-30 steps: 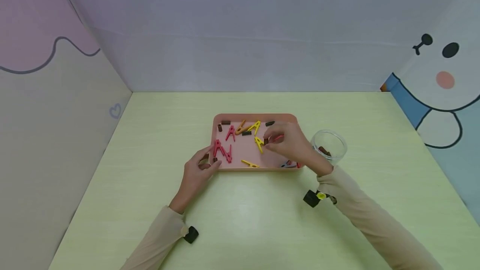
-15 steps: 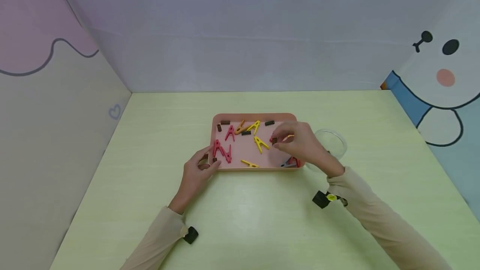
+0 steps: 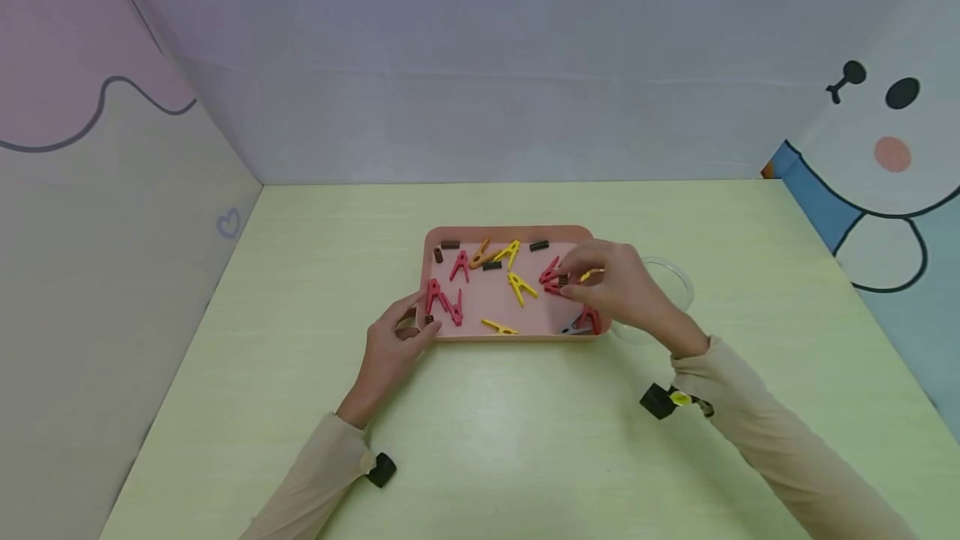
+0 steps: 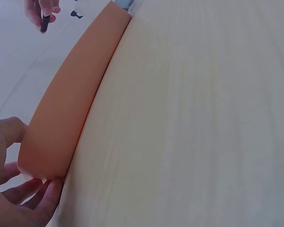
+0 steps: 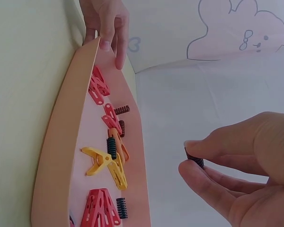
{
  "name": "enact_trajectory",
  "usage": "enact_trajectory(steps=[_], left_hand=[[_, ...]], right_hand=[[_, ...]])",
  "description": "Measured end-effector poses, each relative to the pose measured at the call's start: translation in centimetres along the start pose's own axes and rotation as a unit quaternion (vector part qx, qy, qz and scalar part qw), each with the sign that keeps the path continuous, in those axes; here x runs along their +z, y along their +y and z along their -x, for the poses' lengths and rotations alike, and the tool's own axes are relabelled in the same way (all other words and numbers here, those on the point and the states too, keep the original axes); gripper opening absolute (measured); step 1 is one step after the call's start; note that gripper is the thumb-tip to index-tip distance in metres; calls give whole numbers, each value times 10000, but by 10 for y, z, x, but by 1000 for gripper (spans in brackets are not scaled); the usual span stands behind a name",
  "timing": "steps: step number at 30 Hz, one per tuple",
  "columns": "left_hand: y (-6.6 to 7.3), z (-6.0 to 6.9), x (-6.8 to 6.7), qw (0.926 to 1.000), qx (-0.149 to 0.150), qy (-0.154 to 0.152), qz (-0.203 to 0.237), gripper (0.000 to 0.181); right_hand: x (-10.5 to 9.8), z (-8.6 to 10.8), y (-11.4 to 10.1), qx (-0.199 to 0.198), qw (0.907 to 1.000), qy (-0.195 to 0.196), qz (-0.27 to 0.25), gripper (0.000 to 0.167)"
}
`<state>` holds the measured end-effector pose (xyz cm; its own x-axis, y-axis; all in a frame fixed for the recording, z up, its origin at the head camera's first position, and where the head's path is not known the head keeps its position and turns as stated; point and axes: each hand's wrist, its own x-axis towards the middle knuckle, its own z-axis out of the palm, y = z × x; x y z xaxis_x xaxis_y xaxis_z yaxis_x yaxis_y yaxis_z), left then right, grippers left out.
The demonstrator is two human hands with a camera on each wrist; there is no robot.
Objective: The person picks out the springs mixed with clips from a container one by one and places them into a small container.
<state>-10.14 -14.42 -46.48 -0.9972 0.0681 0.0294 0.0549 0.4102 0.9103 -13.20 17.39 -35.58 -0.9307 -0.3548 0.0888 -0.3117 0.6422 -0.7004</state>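
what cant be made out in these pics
Contents of the clear jar: head view, behind the right hand.
Coil count of the held spring: right wrist view, fingertips cover part.
Lowest red clips: right wrist view, cut off by the bottom edge.
Inside of the tray: left wrist view, hidden by its wall.
Gray item: head view, too small to identify.

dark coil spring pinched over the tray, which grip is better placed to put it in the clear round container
Right, most likely: the right grip pinches the dark coil spring, with the clear round container close by its wrist. The left grip holds the left end of the tray, farther from both.
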Motion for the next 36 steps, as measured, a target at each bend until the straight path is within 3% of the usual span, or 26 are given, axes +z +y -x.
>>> enact_trajectory(steps=[16, 26, 36], left_hand=[[-1, 0, 0, 10000, -19, 21, -36, 57], [0, 0, 0, 10000, -60, 42, -49, 57], [0, -2, 0, 9996, -263, -75, 8, 58]], right_hand=[[-10, 7, 3, -58, 9999, 90, -21, 17], [-18, 13, 6, -320, 9991, 276, -45, 17], [-24, 17, 9, -223, 9993, 272, -152, 16]])
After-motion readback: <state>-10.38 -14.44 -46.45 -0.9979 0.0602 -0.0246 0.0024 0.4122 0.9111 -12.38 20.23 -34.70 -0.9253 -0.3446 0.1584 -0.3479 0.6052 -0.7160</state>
